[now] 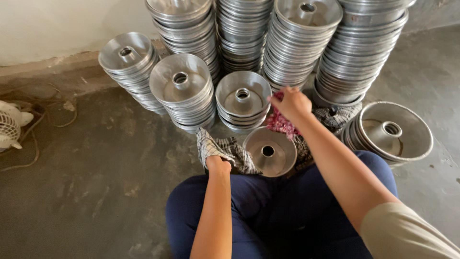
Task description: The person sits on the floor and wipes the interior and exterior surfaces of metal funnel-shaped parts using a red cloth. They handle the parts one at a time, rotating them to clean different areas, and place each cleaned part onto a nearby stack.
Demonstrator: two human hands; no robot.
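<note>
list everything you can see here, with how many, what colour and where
Pan stacks: about eight, silver, ring-shaped with centre tubes, along the wall and at right.
Single pan: one, silver, at the knees.
Checked cloth: one, black and white, under the single pan.
Pink rag: one, pink, above the single pan.
Fan: one, white, left edge, partly cut off.
Cord: one, pale, on the floor by the fan.
Floor: grey concrete.
Left hand: on the checked cloth.
Right hand: gripping the pink rag.
</note>
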